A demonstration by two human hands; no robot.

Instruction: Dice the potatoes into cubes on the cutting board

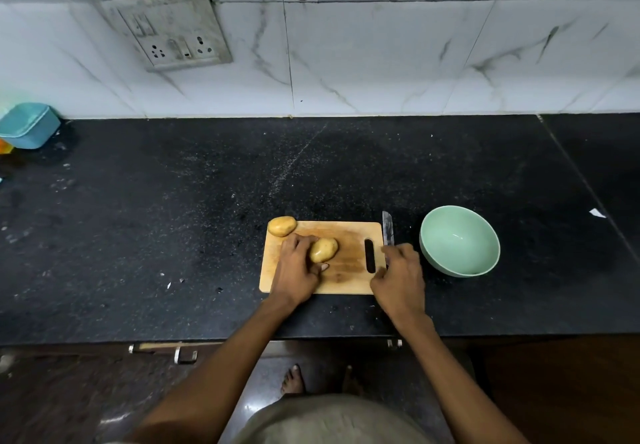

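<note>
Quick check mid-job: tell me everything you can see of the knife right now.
The knife lies on the dark counter along the cutting board's right edge, blade pointing away from the person. The blade looks like grey, mottled metal with a squared tip. The right hand covers its handle, so that is hidden. A green bowl sits apart to its right.

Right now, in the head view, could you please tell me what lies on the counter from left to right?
Blue tub → potato at the board's corner → potato under the left hand → knife → green bowl.
</note>
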